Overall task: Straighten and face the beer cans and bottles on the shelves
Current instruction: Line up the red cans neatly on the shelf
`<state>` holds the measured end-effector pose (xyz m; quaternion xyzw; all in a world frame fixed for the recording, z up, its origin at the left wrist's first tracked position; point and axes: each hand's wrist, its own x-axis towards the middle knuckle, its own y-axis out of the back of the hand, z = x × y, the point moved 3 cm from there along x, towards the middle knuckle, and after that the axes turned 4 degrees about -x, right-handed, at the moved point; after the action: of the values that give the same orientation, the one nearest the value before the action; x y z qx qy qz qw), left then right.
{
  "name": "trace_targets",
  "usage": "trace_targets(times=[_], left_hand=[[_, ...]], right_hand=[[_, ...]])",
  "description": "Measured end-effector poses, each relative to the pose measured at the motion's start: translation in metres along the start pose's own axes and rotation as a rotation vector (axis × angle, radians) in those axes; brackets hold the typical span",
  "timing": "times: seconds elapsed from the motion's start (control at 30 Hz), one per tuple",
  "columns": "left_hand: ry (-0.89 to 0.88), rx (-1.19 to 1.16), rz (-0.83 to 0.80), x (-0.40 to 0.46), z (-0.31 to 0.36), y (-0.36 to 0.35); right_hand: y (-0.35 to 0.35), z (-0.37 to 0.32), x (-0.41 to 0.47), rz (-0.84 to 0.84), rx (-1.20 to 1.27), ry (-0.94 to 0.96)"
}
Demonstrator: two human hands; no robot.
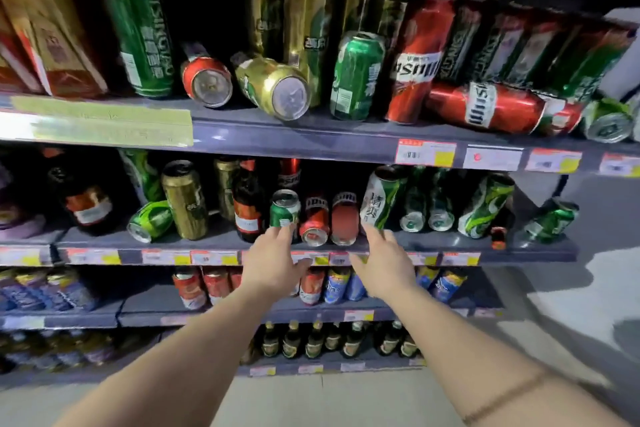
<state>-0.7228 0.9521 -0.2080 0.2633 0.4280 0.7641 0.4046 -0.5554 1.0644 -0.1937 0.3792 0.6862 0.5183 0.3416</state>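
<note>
Neither grip holds anything: my left hand [273,262] and right hand [386,262], fingers apart, reach toward the middle shelf [221,239] at frame centre. Most cans, like the toppled red can [485,107] upper right, remain unstraightened.

Two bare forearms, no sleeves in view. Left hand [273,262] and right hand [386,265] bare: no gloves, no rings visible. Thin band, possibly bracelet [502,399], around right forearm; detail blurred.
</note>
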Motion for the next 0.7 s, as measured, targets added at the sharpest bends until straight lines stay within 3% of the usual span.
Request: trace_targets(times=[0.3,0.47,0.7], left_hand=[[0.228,-0.110,0.275,0.023,0.028,-0.064],[0.381,-0.047,0.417,0.030,0.027,-0.093],[0.436,-0.031,0.500,0.044,0.018,-0.110]], right_hand=[[-0.030,0.017,0.055,-0.037,-0.083,0.318],[-0.056,0.018,0.068,-0.018,-0.059,0.324],[-0.078,0.003,0.072,0.197,0.028,0.272]])
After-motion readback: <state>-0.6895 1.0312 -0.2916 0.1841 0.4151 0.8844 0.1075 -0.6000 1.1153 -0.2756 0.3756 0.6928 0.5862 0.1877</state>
